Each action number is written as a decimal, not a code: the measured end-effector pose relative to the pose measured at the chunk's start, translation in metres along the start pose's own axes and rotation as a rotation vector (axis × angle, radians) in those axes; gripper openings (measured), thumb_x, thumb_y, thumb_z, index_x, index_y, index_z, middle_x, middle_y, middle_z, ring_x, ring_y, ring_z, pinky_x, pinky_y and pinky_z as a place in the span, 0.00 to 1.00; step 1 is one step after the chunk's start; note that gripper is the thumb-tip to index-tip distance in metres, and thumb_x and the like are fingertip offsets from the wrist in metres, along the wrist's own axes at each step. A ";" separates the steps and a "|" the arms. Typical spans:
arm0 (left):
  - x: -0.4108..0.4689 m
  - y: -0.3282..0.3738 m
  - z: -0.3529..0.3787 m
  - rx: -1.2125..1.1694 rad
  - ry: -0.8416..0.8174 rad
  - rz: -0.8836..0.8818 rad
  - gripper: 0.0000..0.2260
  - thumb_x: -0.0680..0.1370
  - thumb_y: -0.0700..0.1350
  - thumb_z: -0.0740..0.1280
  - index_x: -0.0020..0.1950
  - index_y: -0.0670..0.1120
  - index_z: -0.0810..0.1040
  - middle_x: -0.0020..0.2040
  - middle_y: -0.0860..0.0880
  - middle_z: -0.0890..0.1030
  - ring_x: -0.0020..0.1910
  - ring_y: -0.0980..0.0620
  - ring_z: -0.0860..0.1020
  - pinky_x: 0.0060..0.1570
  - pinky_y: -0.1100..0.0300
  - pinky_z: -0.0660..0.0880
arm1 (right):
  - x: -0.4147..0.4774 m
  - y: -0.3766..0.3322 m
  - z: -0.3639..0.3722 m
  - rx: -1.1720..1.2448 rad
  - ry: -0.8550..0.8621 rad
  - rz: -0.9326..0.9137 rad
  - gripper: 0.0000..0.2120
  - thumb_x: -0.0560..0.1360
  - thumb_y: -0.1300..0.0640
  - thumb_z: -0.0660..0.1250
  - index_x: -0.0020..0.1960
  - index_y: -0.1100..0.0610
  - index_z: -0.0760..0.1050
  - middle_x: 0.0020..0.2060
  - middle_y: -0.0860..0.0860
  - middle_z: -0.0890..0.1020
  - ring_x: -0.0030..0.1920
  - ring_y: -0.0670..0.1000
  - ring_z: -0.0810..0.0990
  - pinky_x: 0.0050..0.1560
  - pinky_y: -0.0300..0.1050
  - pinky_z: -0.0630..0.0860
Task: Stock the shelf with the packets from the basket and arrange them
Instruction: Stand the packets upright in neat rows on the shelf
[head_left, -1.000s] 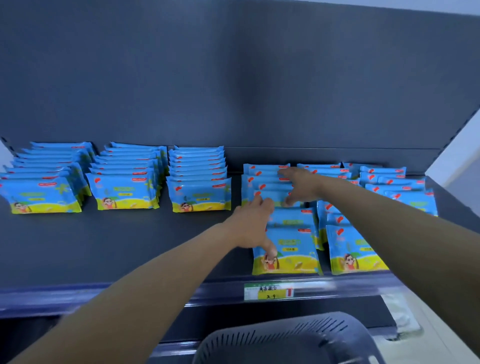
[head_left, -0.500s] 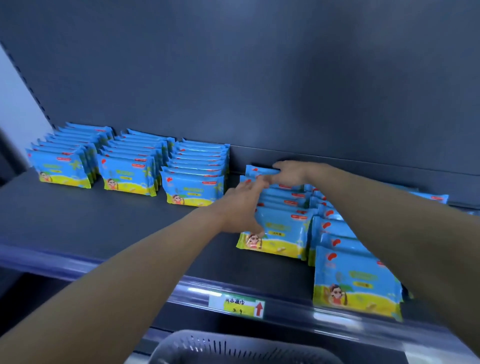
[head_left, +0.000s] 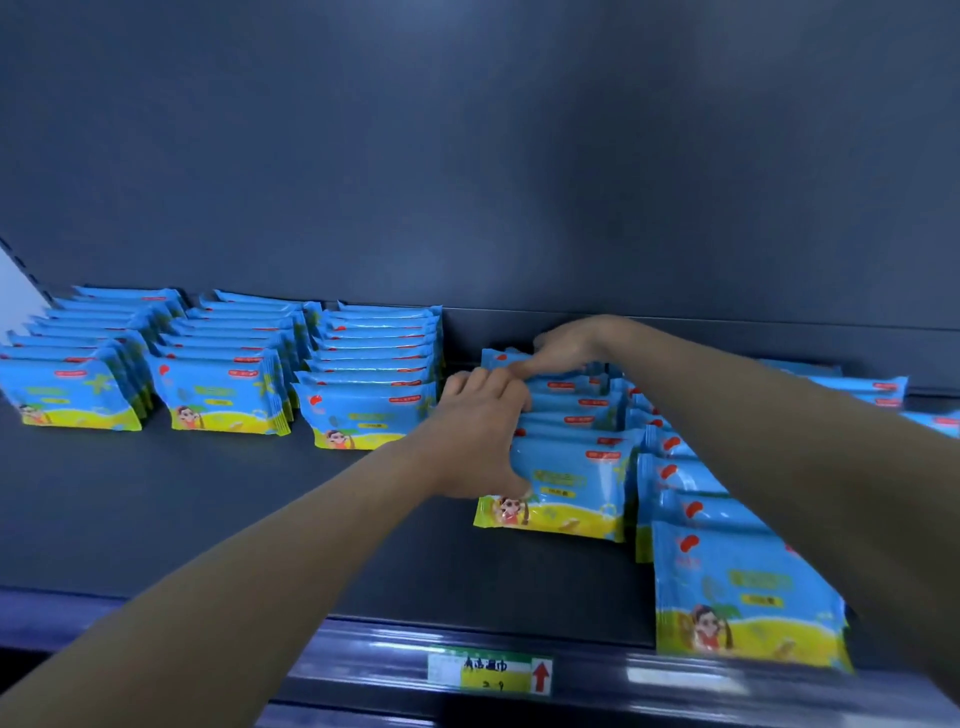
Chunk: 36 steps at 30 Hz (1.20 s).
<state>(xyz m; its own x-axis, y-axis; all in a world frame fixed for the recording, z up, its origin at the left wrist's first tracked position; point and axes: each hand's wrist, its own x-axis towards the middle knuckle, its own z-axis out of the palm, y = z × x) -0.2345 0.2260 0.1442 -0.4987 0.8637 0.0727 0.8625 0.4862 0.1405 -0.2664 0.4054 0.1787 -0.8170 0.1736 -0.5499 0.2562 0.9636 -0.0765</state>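
Observation:
Blue and yellow packets stand in rows on the dark shelf (head_left: 208, 499). The fourth row of packets (head_left: 571, 467) runs front to back at the middle right. My left hand (head_left: 478, 436) grips this row from its left side, thumb on the front packet and fingers over the tops. My right hand (head_left: 563, 345) reaches to the back of the same row and holds its rear packets. A looser fifth row (head_left: 727, 587) lies to the right, partly hidden by my right arm.
Three neat rows of packets (head_left: 223, 384) stand at the left of the shelf. A price label (head_left: 488, 673) sits on the shelf's front rail. The grey back wall rises behind the rows. The basket is out of view.
The view has moved closer and the basket has dropped out of sight. My right hand has gone to the back of the fourth row, and my left hand has closed around its left side.

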 end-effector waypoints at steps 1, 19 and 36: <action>0.000 0.000 0.000 0.000 -0.006 0.000 0.32 0.64 0.60 0.71 0.61 0.49 0.65 0.54 0.54 0.63 0.58 0.52 0.63 0.65 0.57 0.55 | -0.001 0.000 0.000 -0.005 0.017 -0.007 0.29 0.68 0.27 0.57 0.33 0.54 0.73 0.32 0.49 0.77 0.35 0.50 0.76 0.39 0.45 0.71; 0.023 -0.004 0.000 0.269 0.076 -0.232 0.31 0.68 0.55 0.69 0.63 0.44 0.61 0.65 0.45 0.64 0.66 0.44 0.63 0.72 0.47 0.53 | -0.029 0.028 0.014 0.429 0.543 0.013 0.16 0.77 0.58 0.61 0.64 0.63 0.71 0.61 0.58 0.74 0.60 0.56 0.74 0.57 0.46 0.70; 0.035 -0.012 -0.007 0.354 -0.131 -0.229 0.46 0.72 0.68 0.60 0.76 0.41 0.44 0.76 0.38 0.48 0.74 0.36 0.49 0.74 0.44 0.43 | -0.021 0.011 0.023 1.505 0.429 0.063 0.07 0.79 0.66 0.55 0.52 0.63 0.70 0.43 0.57 0.76 0.38 0.56 0.78 0.46 0.53 0.78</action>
<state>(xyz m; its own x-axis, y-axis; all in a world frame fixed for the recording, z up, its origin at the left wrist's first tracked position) -0.2627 0.2496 0.1521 -0.6851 0.7267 -0.0501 0.7185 0.6629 -0.2105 -0.2346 0.4076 0.1707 -0.7990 0.4994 -0.3350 0.3411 -0.0824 -0.9364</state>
